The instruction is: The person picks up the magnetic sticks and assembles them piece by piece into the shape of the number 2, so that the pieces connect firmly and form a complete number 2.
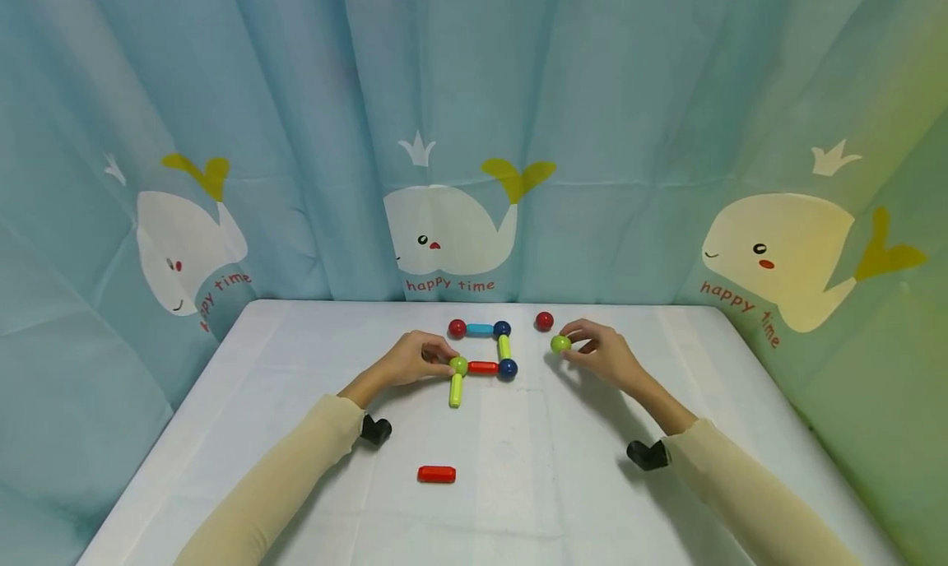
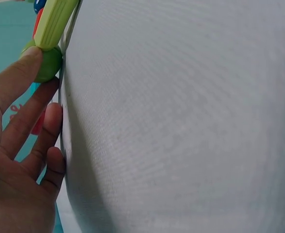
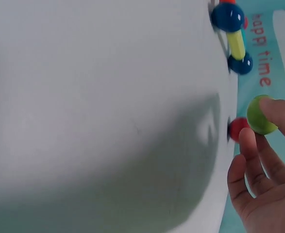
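Between thumb and fingers, my left hand [image 1: 416, 358] pinches a green ball [image 1: 459, 365], one corner of a joined chain on the table. From that ball a yellow-green rod [image 1: 455, 391] points toward me, and a red rod [image 1: 483, 368] runs right to a dark blue ball [image 1: 507, 369]. Another yellow-green rod [image 1: 504, 347] leads back to a second blue ball [image 1: 502, 329], then a light blue rod [image 1: 480, 330] reaches a red ball [image 1: 457, 328]. My right hand [image 1: 603, 354] pinches a separate green ball [image 3: 260, 115], held off the table in the right wrist view.
A loose red ball [image 1: 544, 321] lies near the far edge, just behind the right hand's ball. Closer to me lies a single red rod [image 1: 437, 474]. The white table [image 1: 548, 484] ends at a blue curtain [image 1: 622, 138] printed with whales.
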Available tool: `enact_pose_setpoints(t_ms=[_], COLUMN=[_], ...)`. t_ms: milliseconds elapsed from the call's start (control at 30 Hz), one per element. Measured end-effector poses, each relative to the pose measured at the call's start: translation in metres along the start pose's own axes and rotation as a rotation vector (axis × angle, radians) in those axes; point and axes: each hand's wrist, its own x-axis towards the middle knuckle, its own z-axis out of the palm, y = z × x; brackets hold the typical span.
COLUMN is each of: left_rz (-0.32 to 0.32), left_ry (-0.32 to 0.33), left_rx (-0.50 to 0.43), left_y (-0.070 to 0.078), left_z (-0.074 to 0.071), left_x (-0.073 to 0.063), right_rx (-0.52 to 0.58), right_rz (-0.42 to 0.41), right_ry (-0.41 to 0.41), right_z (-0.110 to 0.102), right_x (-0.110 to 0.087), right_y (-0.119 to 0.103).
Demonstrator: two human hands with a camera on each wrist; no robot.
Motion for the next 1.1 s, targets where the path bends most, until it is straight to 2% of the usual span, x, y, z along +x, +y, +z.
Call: enact_pose_setpoints(t_ms=[267,533,1100], left_rz=[0.005,-0.034,-0.036], left_ry=[-0.007,-0.014,-0.015], left_rx=[-0.004,0.013,0.01], left_y=[-0.003,-0.002,-0.003], left_z=[-0.001,-0.003,-0.004], left_x=[0.001,0.002,0.003], right_rx=[0.122,0.21,0.258], right_rz=[0.037,0.009,-0.02], right_ry=[-0.005,-0.029,-0.132], right_z=[0.009,0.02,0.06], right_x=[-0.014,-0.022,-0.033], right_y=[-0.02,-0.035,-0.068])
